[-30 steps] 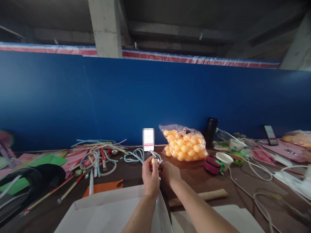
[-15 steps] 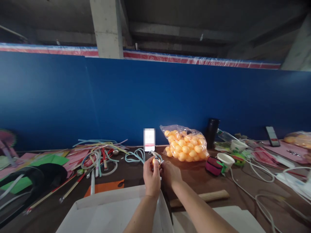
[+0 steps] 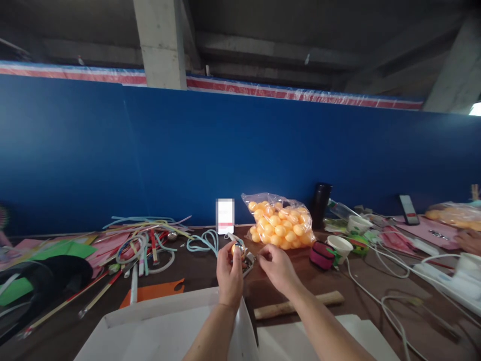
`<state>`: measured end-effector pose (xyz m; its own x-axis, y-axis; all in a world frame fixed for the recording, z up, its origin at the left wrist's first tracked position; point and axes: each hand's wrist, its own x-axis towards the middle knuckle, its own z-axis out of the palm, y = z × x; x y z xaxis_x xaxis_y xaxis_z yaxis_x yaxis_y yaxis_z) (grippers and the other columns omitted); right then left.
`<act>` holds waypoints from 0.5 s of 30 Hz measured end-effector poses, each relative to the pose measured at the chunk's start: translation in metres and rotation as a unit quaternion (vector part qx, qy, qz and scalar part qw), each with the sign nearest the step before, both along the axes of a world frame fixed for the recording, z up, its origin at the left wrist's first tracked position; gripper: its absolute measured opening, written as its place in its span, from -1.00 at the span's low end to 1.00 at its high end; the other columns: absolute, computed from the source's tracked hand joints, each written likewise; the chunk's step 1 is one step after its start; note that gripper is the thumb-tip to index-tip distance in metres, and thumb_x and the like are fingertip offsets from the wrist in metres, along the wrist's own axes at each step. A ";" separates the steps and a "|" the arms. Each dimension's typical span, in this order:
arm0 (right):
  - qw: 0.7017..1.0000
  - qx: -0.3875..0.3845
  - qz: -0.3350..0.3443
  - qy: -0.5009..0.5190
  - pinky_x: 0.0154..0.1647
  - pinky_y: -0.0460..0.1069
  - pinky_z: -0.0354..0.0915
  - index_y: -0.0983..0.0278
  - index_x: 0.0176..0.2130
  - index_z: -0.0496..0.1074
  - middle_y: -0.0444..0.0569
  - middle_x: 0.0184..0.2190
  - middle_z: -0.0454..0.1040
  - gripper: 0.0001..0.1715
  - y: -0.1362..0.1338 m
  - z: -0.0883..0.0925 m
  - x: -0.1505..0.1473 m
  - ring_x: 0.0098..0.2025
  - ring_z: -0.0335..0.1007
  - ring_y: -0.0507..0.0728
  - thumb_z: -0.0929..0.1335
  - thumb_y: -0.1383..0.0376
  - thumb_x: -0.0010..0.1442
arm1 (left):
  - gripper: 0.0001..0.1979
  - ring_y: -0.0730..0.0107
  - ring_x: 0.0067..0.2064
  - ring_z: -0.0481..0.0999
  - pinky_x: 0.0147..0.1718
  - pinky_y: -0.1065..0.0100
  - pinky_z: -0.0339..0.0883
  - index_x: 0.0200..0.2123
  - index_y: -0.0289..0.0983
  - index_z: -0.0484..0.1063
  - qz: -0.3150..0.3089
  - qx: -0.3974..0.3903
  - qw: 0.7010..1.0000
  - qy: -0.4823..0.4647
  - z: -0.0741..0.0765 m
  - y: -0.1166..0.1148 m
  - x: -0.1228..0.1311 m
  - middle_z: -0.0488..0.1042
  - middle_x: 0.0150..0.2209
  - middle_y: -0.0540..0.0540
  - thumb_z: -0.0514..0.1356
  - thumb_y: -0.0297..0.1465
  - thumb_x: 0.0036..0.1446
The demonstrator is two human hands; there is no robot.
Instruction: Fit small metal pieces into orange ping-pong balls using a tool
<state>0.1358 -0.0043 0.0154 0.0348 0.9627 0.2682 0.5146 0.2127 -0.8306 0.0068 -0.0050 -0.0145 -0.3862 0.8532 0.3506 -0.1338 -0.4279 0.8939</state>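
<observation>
My left hand point(image 3: 230, 276) is closed around a small shiny round object point(image 3: 238, 248), silver with orange on it, held upright above the table. Its exact kind is too small to make out. Just right of it, a small pale grey piece point(image 3: 249, 258) shows near the left fingers. My right hand point(image 3: 277, 264) is a little farther right, apart from the left, with thumb and fingertips pinched together. Whatever is between those fingertips is too small to tell. Behind both hands lies a clear bag of orange balls point(image 3: 280, 228).
A phone point(image 3: 226, 220) leans against the blue partition. Light blue tubing point(image 3: 205, 243) and a heap of coloured strips point(image 3: 150, 245) lie left. A wooden stick point(image 3: 272, 310) and a white box point(image 3: 150, 328) are nearer me. Rightward are a paper cup point(image 3: 340, 248), cables and another person's hand point(image 3: 469, 241).
My right hand has drawn away from the left, to the right, opening a gap between them. The left hand keeps its hold on the shiny round object. The view has shifted slightly right.
</observation>
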 end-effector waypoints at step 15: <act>0.903 -0.138 0.028 0.406 -0.58 -0.12 0.33 0.24 -0.43 0.31 -0.26 -0.62 0.25 -0.86 -0.013 -0.017 0.009 -0.61 0.20 -0.04 0.31 0.24 -0.09 | -0.59 0.45 -0.45 0.43 -0.50 0.40 0.39 -0.16 -0.33 0.44 -0.152 -0.063 0.983 -0.075 0.008 -0.004 0.004 0.43 -0.40 -0.07 0.19 -0.12 0.06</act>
